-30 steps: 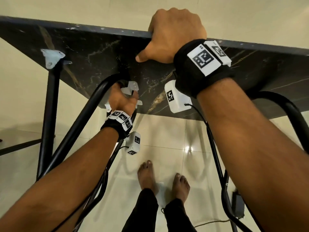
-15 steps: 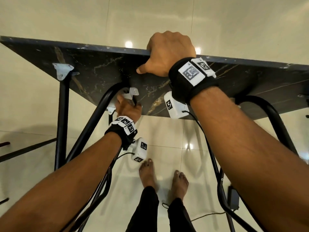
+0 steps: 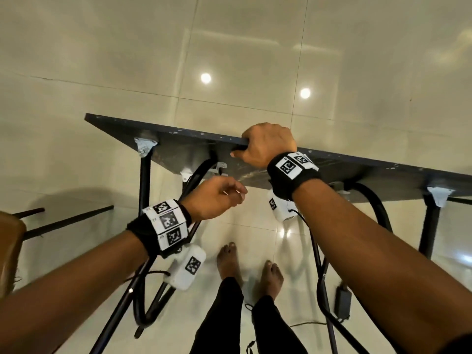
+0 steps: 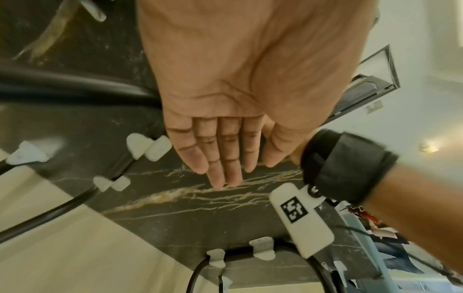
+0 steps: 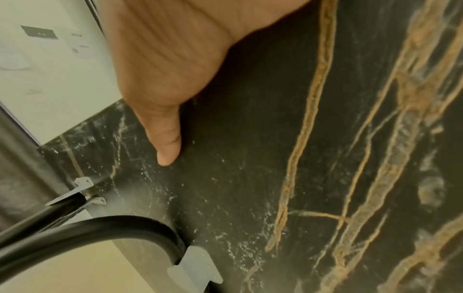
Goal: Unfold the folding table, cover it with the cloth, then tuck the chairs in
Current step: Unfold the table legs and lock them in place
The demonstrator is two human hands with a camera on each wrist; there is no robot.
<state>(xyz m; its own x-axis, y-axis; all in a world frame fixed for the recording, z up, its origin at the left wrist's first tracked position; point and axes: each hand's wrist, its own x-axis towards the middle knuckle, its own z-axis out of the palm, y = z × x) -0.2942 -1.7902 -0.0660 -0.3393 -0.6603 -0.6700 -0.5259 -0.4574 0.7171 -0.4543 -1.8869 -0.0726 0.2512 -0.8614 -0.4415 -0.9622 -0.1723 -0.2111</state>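
I have the folding table (image 3: 332, 175) tipped up in front of me, its dark marbled top (image 4: 175, 208) edge-on in the head view and its black tube legs (image 3: 199, 175) swung part-way out below that top. I judge it stiff and fairly heavy, with a smooth, slick face, so the top's rim is the sound place to hold, and the leg tubes near their white brackets (image 4: 148, 146) when a leg must be swung. My right hand (image 3: 265, 144) grips the top's upper rim: fingers curled over the edge, thumb (image 5: 168, 146) laid flat against the marbled underside. My left hand (image 3: 214, 198) is just below the top, near the curved leg but apart from it; its fingers (image 4: 223, 158) lie straight and close together, holding nothing, the tips near the underside, though I cannot tell whether they touch. Beyond the top is pale tiled floor (image 3: 229, 60); my bare feet (image 3: 250, 272) stand under it, between the legs. No cloth is visible, and the chairs I cannot make out clearly.
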